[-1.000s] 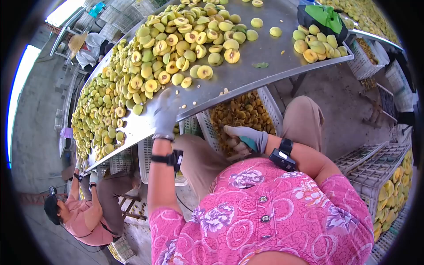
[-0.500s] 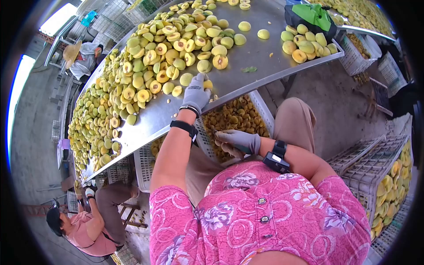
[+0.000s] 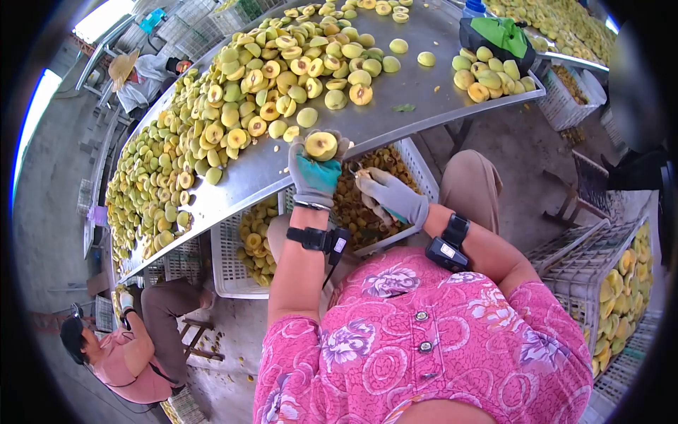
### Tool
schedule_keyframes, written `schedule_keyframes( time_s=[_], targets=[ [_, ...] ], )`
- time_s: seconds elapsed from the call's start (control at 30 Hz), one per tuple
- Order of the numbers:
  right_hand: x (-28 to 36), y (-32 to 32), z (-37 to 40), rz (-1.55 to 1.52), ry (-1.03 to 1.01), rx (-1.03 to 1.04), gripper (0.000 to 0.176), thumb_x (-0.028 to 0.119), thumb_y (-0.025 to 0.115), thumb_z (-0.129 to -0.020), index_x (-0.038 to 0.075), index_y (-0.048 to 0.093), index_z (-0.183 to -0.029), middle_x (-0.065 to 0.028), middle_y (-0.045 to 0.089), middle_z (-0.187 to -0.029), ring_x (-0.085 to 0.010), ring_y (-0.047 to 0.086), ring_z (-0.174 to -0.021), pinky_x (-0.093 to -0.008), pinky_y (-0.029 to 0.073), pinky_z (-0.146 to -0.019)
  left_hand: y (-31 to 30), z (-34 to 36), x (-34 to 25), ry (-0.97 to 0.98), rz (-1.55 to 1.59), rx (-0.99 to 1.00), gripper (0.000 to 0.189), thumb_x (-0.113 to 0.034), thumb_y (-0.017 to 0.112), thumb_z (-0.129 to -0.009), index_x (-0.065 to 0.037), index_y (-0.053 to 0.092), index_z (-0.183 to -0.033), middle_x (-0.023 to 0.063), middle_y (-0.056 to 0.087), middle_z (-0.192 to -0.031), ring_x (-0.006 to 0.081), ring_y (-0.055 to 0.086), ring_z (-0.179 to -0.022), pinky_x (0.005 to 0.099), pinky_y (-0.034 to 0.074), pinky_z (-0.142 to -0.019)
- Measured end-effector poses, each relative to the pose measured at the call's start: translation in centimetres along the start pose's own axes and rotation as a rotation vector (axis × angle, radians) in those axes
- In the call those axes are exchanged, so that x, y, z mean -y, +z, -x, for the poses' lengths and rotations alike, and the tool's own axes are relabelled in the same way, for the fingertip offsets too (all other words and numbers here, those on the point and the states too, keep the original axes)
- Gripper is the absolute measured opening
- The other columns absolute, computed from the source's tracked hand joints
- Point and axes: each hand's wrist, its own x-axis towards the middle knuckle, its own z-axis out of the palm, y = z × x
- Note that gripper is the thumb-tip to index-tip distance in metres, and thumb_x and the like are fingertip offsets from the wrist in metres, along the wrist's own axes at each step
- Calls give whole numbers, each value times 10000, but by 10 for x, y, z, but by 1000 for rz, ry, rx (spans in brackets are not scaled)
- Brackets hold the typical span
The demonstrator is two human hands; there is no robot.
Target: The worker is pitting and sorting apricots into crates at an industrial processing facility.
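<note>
In the head view my left hand, in a grey glove with a teal palm, is turned palm up at the table's front edge. Its fingers are closed around a yellow peach half, whose cut face with a brownish centre faces me. Just to the right, my gloved right hand grips a small tool with a metal loop at its end; most of its handle is hidden by the fingers. The loop is near the peach half but apart from it. A large heap of peach halves covers the metal table.
Below the table edge stand a white crate of brown pits and scraps and another crate with peach halves. A full crate is at my right. A green-and-black bag lies by a smaller peach pile. Co-workers sit at left.
My left hand has turned from palm down at the table edge to palm up, lifting the peach half. My right hand has risen slightly, bringing the looped tool closer to it.
</note>
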Motion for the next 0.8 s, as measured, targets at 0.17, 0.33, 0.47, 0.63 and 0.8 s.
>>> schedule_keyframes(
  time_s=[0.17,0.33,0.47,0.63,0.8],
  targets=[
    [23,1,9,200,-127,-23,232,307,482,-970,80,499,-1015,-13,520,-686,-93,481,-444,-262,388,-364,-8,19,9,-88,177,61,267,-248,467,-946,-54,538,-1115,151,611,-1074,330,601,-993,536,466,-947],
    [11,-4,0,524,-415,-141,212,249,531,-954,38,532,-972,-83,600,-753,-192,611,-639,-347,475,-568,-2,38,18,9,-14,34,327,-332,486,-966,-69,520,-1157,113,602,-1056,271,610,-970,466,512,-889],
    [8,-12,-8,763,-702,-159,222,245,572,-933,27,536,-957,-175,637,-844,-341,627,-795,-399,471,-694,-10,44,21,15,-190,-1,466,-492,491,-954,-70,529,-1149,79,596,-1021,193,610,-922,345,533,-802],
    [14,-11,-3,918,-695,-95,188,226,569,-937,48,528,-983,-152,648,-852,-354,633,-789,-386,478,-677,-15,47,24,37,-271,-2,514,-527,477,-948,-41,557,-1093,67,608,-970,170,603,-894,312,516,-794],
    [19,-7,2,981,-578,-50,229,266,556,-942,42,510,-960,-190,639,-851,-390,617,-808,-414,468,-674,-16,50,25,29,-299,44,524,-548,445,-949,-50,564,-1065,50,614,-942,161,607,-870,300,514,-788]
  ],
)
